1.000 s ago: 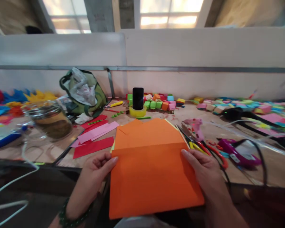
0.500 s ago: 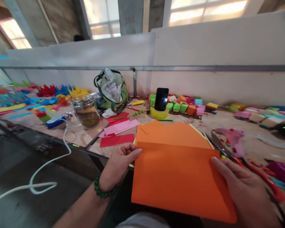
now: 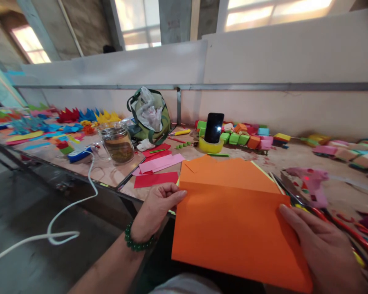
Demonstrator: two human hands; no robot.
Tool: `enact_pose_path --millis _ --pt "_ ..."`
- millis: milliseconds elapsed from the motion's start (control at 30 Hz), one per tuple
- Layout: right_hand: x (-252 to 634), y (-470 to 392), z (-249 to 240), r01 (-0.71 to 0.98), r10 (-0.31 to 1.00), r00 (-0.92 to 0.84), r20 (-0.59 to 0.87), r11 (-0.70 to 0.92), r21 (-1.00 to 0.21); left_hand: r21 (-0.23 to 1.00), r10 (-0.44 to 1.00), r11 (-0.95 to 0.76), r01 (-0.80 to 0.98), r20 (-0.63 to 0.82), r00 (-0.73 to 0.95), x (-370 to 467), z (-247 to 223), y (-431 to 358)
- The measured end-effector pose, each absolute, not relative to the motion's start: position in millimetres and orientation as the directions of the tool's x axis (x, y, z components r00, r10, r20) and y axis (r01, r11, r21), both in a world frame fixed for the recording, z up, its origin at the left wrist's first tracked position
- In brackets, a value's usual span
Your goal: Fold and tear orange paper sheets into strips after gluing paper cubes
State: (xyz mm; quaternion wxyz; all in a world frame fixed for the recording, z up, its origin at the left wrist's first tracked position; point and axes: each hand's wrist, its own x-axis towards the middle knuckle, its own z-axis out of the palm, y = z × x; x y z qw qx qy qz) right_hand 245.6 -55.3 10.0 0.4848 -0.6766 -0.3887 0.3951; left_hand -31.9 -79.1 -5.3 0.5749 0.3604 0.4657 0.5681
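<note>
An orange sheet of paper (image 3: pixel 237 232) is held up over the table's front edge, its lower part tilted toward me. My left hand (image 3: pixel 161 208), with a green bead bracelet (image 3: pixel 138 241) at the wrist, pinches the sheet's upper left corner. At the right side my right hand (image 3: pixel 319 241) grips the same sheet, thumb on top and the other fingers partly hidden. Behind it, more orange paper (image 3: pixel 227 171) lies on the table. Red paper (image 3: pixel 156 179) and pink strips (image 3: pixel 162 162) lie left of that.
A lidded glass jar of liquid (image 3: pixel 118 147) stands left, near a green bag (image 3: pixel 151 114). A phone (image 3: pixel 214 127) leans on a yellow tape roll (image 3: pixel 211 146). Folded paper blocks (image 3: pixel 245 136) line the back. Right lie a pink glue gun (image 3: pixel 311 183) and red-handled scissors (image 3: pixel 360 237). A white cable (image 3: pixel 70 204) hangs left.
The view has turned slightly left, so everything appears shifted a little to the right. Both hands keep hold of the orange sheet in much the same pose.
</note>
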Motion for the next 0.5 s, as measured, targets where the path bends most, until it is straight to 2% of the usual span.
enact_pose_path --millis 67,167,267,500 --pt "243 -55 13 0.089 0.898 0.400 -0.184 -0.238 -0.967 0.946 0.989 0.087 -0.311 -0.120 -0.090 -32 -4 -79" --pt "238 -55 17 0.056 0.913 0.383 -0.139 -0.174 -0.983 0.954 0.987 0.087 -0.288 -0.122 -0.104 -31 -1 -80" --pt "237 -57 16 0.046 0.954 0.293 -0.058 -0.075 -0.996 0.964 0.979 0.108 -0.244 -0.145 -0.139 -31 3 -85" --pt "245 -54 -1 -0.050 0.982 0.187 0.038 0.048 -0.998 0.952 0.936 0.262 -0.158 -0.290 -0.199 -37 3 -88"
